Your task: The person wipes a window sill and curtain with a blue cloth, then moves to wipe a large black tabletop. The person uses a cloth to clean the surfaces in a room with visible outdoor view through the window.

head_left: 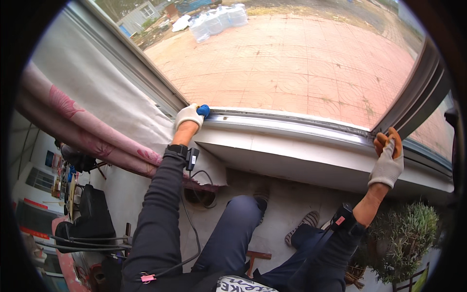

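Observation:
My left hand [189, 116], in a pale work glove, is closed on a blue cloth [203, 111] at the left end of a metal window track [281, 126]. My right hand [389, 157], in a pale glove with orange-coated fingers, is at the track's right end, against the lower corner of the sliding window frame [414, 98]. Its fingers are bent, and whether they grip the frame cannot be told. Between my hands the track runs along the white window sill [255, 140].
A white curtain [105, 84] and a pink floral curtain [105, 140] hang at the left. A potted plant [405, 233] stands at the lower right. A dark bowl [200, 197] is on the floor below the sill. A cable [189, 222] hangs by my left arm.

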`<state>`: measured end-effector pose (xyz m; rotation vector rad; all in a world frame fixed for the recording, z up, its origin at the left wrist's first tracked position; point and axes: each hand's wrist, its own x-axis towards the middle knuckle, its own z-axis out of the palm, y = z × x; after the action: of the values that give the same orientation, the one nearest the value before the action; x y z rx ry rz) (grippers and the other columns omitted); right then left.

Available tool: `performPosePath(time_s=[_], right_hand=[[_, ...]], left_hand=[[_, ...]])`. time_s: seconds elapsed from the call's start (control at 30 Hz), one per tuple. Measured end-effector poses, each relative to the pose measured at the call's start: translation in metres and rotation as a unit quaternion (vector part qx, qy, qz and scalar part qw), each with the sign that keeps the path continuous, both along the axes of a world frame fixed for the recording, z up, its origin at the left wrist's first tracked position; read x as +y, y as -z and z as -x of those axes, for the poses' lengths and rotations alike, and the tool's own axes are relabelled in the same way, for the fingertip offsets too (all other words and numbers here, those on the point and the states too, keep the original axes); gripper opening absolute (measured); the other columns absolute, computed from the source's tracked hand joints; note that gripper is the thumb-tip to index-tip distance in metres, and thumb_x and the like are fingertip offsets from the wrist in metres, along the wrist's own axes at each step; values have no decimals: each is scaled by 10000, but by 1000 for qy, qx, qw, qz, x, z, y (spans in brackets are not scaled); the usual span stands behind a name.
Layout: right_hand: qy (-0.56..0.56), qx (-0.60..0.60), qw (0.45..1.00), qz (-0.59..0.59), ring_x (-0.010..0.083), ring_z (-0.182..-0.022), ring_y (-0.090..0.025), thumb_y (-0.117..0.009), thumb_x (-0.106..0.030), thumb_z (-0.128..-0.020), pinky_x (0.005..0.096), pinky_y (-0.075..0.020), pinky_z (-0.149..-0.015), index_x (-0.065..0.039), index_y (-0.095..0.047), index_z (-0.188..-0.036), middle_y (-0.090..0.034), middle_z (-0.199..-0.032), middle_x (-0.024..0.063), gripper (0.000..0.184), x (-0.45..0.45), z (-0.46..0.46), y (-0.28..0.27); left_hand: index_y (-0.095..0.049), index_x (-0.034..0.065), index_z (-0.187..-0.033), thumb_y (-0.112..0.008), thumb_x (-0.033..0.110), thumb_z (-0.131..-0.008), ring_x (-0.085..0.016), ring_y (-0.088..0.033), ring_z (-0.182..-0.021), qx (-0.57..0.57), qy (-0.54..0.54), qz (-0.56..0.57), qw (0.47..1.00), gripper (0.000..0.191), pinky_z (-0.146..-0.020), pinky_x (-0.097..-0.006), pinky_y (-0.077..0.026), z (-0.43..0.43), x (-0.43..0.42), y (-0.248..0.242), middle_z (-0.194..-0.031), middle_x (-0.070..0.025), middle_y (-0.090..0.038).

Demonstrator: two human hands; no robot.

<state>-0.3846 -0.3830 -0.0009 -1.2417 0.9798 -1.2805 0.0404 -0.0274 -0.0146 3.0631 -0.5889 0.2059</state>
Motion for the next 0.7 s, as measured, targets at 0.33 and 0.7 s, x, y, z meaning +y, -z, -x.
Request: performPosePath(time_s=[0.33, 0.7], right_hand=[[9, -3, 1000, 3, 104, -756, -683, -548, -202, -1079, 221, -549, -712, -52, -662, -1280, -755, -932, 98, 275, 7, 0, -10], [42, -51, 998, -17, 102, -728, -661, -533, -190, -1085, 218, -518, -679, -21, -634, -1287, -747, -918, 103, 282, -5, 29, -18]], left_hand=[[-677, 82, -1221, -753, 272, -837, -379, -708, -996, 268, 349, 216, 872, 435, -884, -412, -563, 154, -148, -24, -1068, -216, -731], [-739, 156, -1038, -766, 180, -802, -351, -701, -899, -27, 384, 144, 912, 238, -821, -450, -560, 201, -178, -6, -941, -128, -732]])
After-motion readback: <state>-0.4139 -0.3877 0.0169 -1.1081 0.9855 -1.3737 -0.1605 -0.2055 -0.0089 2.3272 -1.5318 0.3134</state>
